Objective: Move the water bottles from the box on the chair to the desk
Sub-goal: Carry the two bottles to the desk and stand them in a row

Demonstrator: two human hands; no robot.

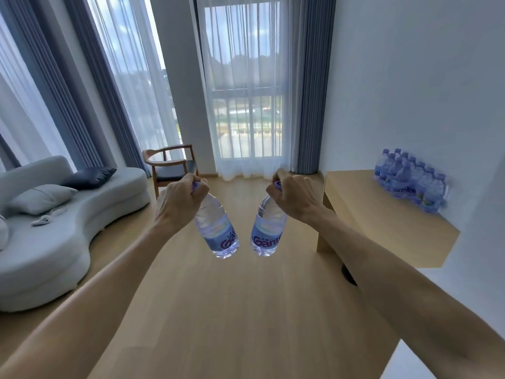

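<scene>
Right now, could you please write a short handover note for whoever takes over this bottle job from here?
Left hand grips one water bottle by its cap end, held in the air over the floor.
Right hand grips a second bottle the same way.
Done: a cluster of bottles already stands on the desk against the wall, to the right.
Left: set these two beside that cluster, then go back for more. The box is not in view, so I cannot tell how many remain.
</scene>
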